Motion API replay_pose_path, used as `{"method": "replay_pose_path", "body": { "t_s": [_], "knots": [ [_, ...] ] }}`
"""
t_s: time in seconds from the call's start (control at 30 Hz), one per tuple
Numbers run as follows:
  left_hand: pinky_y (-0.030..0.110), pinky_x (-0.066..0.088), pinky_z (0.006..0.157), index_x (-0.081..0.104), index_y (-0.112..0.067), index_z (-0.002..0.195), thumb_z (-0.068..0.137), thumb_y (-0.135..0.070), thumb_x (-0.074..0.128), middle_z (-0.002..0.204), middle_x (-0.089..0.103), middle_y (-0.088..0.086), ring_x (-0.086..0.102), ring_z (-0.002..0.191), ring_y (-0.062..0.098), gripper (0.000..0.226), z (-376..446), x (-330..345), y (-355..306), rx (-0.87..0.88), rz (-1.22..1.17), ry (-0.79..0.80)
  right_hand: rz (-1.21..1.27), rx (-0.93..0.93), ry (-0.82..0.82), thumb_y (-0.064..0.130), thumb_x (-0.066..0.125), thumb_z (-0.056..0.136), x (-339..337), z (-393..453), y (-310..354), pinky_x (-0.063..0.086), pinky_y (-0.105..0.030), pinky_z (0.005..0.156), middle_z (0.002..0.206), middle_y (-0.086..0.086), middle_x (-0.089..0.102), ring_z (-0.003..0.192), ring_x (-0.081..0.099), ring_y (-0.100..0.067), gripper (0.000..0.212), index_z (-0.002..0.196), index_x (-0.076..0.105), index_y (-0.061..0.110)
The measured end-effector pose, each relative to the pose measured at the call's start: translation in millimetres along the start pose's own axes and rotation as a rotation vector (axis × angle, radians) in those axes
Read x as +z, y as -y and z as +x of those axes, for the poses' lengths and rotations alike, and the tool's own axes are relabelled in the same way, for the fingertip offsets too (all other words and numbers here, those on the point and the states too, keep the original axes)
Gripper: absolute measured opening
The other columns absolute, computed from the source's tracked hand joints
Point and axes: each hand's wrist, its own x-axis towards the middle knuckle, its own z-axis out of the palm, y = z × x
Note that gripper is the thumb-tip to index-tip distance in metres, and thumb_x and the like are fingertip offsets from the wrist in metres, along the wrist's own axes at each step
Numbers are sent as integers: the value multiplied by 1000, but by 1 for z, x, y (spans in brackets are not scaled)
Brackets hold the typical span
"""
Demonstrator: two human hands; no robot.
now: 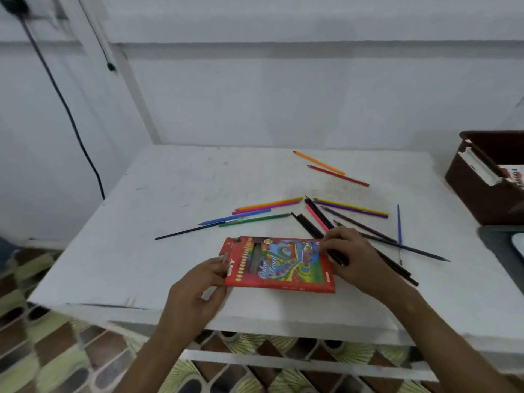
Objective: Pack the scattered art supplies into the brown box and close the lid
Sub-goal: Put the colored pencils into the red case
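Red pencil pack (279, 265) lies flat near the front edge of the white table (170, 188), open flap end pointing left. Left hand (198, 290) pinches the flap end w/ curled fingers. Right hand (354, 256) is curled round a bunch of dark pencils (312, 226), tips resting at the pack's right end; prob. pressing the pack too, but view is soft there. Loose pencils are scattered behind the pack: orange (319, 163) and red (338, 175) far back, a pink/blue/green cluster (255, 212) mid-left, yellow and purple (351, 209) mid-right. Brown box (482, 194) sits at the table's right edge, well apart from the pack, lid not on, books or pads standing inside.
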Motion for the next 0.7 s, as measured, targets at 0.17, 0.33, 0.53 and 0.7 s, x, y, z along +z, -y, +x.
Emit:
{"method": "replay_pose_path", "body": {
  "t_s": [0.17,0.33,0.53,0.7],
  "knots": [
    [15,50,82,50,-33,85,80,-36,59,114,58,-31,52,110,-10,10,-16,-1,20,-96,98,151,16,62,18,13,66,86,5,3,14,39,-7,82,109,11,52,108,48,-4,18,102,67,20],
    [16,54,76,63,-23,86,75,-43,69,111,61,-25,58,104,-6,24,-6,-2,13,-174,-10,296,53,75,142,31,60,91,25,5,46,43,-20,96,122,8,49,117,42,-3,27,115,64,20],
    [10,42,71,64,-25,95,87,-43,60,96,61,-12,57,89,0,21,26,-1,18,-297,176,235,-32,108,122,44,54,91,46,14,54,29,-36,109,135,0,44,128,35,-15,39,122,59,21],
    [21,40,74,61,-17,121,93,-35,56,108,59,1,54,89,10,34,72,13,38,-433,358,256,-98,197,63,47,44,94,50,29,53,22,-43,115,145,-4,37,137,27,-19,48,132,52,19]
  ]
}}
